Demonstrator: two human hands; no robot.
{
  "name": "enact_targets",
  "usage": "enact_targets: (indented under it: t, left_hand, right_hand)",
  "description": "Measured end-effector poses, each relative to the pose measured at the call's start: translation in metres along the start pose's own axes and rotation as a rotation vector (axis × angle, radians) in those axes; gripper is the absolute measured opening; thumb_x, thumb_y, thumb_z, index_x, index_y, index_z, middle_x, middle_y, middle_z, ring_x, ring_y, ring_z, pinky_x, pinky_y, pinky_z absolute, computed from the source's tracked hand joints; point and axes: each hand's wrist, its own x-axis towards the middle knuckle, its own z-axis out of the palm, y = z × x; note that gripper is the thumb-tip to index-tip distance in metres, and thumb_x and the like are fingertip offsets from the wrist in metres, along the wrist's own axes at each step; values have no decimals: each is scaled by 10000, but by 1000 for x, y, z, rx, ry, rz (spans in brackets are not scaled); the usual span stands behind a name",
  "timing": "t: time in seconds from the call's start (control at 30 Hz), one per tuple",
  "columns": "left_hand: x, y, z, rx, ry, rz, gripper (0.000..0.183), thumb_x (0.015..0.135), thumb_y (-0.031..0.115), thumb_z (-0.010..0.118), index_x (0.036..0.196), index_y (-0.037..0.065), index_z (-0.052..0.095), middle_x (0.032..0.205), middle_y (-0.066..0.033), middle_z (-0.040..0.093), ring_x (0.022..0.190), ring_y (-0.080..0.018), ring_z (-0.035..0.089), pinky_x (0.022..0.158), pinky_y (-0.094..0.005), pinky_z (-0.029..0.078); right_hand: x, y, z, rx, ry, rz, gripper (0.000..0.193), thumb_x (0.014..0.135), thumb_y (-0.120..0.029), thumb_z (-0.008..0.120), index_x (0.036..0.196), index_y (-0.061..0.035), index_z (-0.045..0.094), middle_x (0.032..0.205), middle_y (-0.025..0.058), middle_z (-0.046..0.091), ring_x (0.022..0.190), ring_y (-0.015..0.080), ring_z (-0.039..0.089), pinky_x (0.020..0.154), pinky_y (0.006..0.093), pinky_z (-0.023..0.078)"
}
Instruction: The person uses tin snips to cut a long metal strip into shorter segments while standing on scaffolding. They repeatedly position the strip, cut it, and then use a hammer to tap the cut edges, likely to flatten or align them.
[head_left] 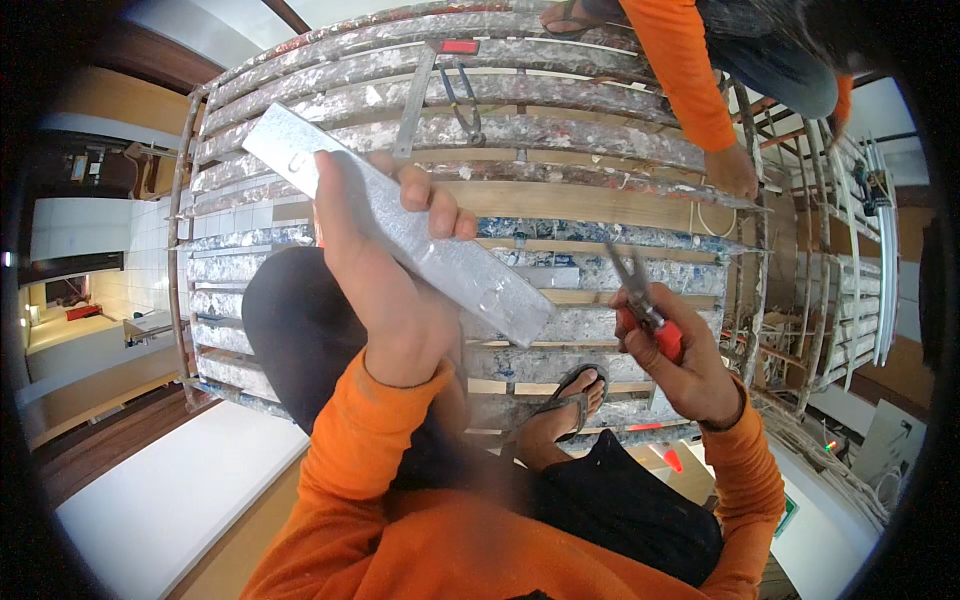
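Paint-spattered slats (590,130) form a platform under the work, open gaps showing between them. Above it, the left hand (375,290) is closed around a metal strip (415,240), thumb on the upper face, fingers curled over the far edge. The strip slants from upper left to lower right, sticking out on both sides of that grip. The right hand (700,375) is wrapped round a red-handled tool (652,318), its jaws parted, pointing away from the body, near the strip's lower end but apart from it. Beyond the strip lie a square (415,105) and dark-handled pliers (472,132); the strip and left hand hide some slats. A co-worker's hand (733,170) rests at the upper right.
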Motion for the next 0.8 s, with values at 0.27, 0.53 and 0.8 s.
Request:
enact_targets:
  t: [0.27, 0.53, 0.8]
  left_hand:
    - [2, 1, -2, -18, 37, 21, 322, 1046, 434, 502, 1042, 113, 524, 792, -3, 444, 648, -141, 444, 598, -315, 414]
    - [3, 7, -12, -196, 34, 16, 391, 1011, 462, 458, 1113, 89, 517, 843, -47, 480, 711, -181, 450, 658, -330, 397]
    - [7, 16, -16, -432, -91, -68, 366, 1053, 467, 436, 1071, 119, 545, 786, -6, 435, 583, -113, 395, 529, -275, 370]
  right_hand:
    - [-3, 2, 5, -288, -115, -76, 405, 894, -62, 671, 1283, -19, 566, 1014, 201, 595, 914, 400, 602, 825, 415, 485]
    - [-5, -3, 1, -621, -73, -127, 498, 773, -55, 712, 1255, -76, 588, 943, 168, 540, 885, 395, 567, 762, 468, 462]
    - [-3, -16, 5, -654, -124, -114, 489, 757, -169, 764, 1219, -139, 607, 920, 130, 546, 834, 345, 597, 710, 444, 484]
